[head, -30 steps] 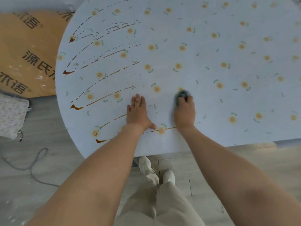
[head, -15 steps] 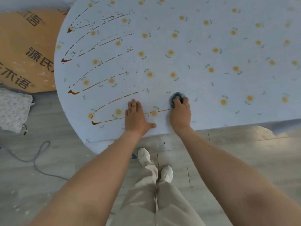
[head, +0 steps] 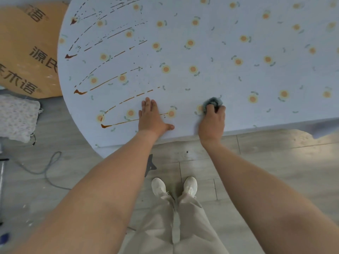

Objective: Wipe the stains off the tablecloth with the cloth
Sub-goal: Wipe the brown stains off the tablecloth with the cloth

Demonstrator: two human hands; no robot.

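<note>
A pale blue tablecloth [head: 211, 77] with small orange flowers covers the round table. Several long brown streak stains [head: 102, 85] curve across its left half; the nearest one [head: 119, 123] runs under my left hand. My left hand [head: 151, 118] lies flat on the cloth near the front edge, fingers straight, thumb out to the right. My right hand [head: 212, 120] grips a small grey-blue wiping cloth [head: 212, 102], bunched under the fingertips and pressed onto the tablecloth to the right of the stains.
An orange round board [head: 27, 52] with printed characters lies on the floor at the left. A white patterned fabric [head: 16, 120] and a grey cable [head: 45, 167] lie on the wooden floor. My shoes [head: 174, 186] stand close to the table's front edge.
My right hand has drawn the wiping cloth toward the table's front edge and slightly right. The brown streak right of the left thumb is gone. The left hand stays flat on the near streak.
</note>
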